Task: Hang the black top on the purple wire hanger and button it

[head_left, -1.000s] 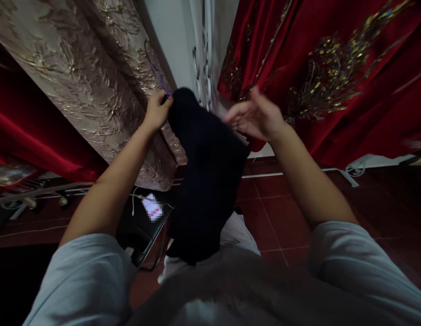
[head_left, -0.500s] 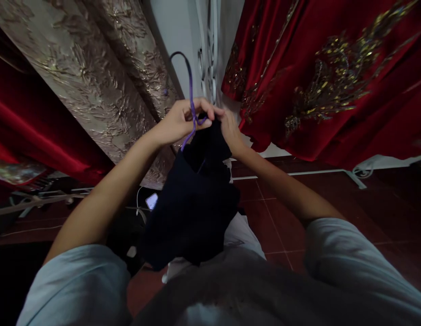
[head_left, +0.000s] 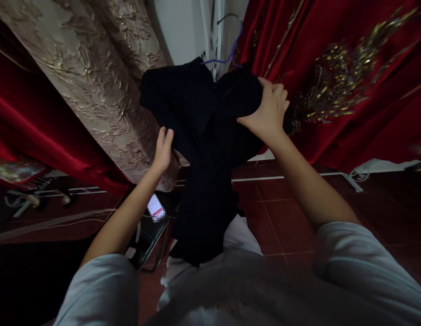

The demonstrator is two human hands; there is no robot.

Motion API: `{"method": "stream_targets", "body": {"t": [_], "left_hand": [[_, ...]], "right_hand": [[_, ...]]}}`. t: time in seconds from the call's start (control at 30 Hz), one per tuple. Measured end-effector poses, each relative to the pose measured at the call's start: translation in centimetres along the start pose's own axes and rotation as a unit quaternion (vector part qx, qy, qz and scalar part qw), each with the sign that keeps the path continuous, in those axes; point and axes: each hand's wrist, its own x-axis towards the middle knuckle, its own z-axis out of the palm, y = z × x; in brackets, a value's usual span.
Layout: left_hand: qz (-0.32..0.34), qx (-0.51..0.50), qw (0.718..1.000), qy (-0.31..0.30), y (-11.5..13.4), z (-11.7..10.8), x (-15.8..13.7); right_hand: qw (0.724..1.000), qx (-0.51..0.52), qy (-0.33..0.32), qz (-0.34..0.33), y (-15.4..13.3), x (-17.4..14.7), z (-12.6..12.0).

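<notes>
Both hands had parted since half a second earlier, spreading a dark navy cloth garment (head_left: 205, 149) on a thin purple hanger (head_left: 233, 50) in front of the person. Fingers of the right hand (head_left: 269, 111) lay splayed against its right shoulder — thumb stretched wide, nothing pinched. The left hand (head_left: 164, 151) was at the garment's left edge, fingers slightly bent — whether they gripped cloth, I could not tell.
</notes>
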Motion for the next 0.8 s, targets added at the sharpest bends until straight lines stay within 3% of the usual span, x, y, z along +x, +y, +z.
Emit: {"method": "stream_targets", "body": {"t": [0.1,0.13,0.23,0.37,0.53,0.63,0.7,0.8], "left_hand": [[0.065,0.055,0.987,0.135,0.9,0.7,-2.0],[0.09,0.076,0.981,0.155,1.4,0.9,-2.5],[0.118,0.106,0.982,0.1,2.9,1.7,-2.8],[0.084,0.08,0.993,0.0,3.4,3.3,-1.8],[0.078,0.032,0.996,-0.013,4.6,4.6,-2.2],[0.039,-0.031,0.998,-0.026,6.5,5.5,-3.4],[0.015,-0.084,0.996,-0.02,7.7,6.3,-4.2],[-0.013,-0.133,0.991,0.014,9.1,7.3,-5.3]], "right_hand": [[1.0,0.014,-0.006,-0.003,0.1,0.0,-0.5],[1.0,0.026,-0.018,-0.001,0.0,-0.1,-0.7],[0.995,0.072,-0.062,-0.005,-0.9,0.0,-1.1],[0.987,0.09,-0.129,-0.029,-2.6,0.4,-2.2],[0.981,0.009,-0.167,-0.093,-2.3,0.1,-4.2],[0.98,0.041,-0.155,-0.119,-1.9,-1.0,-3.7],[0.984,0.091,-0.125,-0.091,-2.3,-2.7,-2.1],[0.984,0.166,-0.048,0.045,-3.8,-7.3,2.3]]}}
